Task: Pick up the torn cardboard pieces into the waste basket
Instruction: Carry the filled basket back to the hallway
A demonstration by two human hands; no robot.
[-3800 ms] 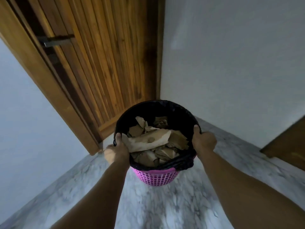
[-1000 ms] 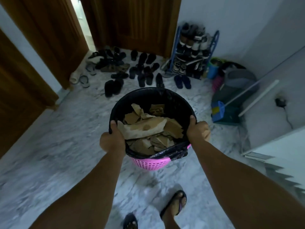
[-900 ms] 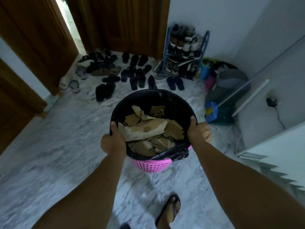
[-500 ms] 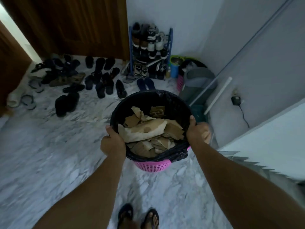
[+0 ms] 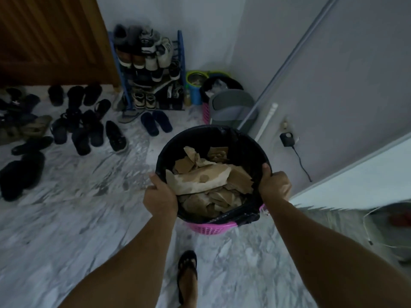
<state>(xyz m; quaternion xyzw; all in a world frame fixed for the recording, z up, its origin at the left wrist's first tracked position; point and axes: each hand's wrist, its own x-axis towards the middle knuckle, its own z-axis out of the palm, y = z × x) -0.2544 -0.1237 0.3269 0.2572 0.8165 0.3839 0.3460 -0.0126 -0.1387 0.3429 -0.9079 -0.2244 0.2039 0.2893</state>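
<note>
Shoe rack (image 5: pixel 151 70) and grey-lidded bin (image 5: pixel 231 107) now nearer, view swung rightward. Left hand (image 5: pixel 160 197), right hand (image 5: pixel 275 185) grip opposite rims of round pink lattice waste basket (image 5: pixel 211 227), carried above marble floor (image 5: pixel 66 218); glossy black liner holds ragged brown torn cardboard pieces (image 5: pixel 206 181).

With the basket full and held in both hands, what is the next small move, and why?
Probably keep both grips and step on toward the corner bins: the left hand and right hand hold the waste basket off the floor, cardboard pieces inside.
</note>
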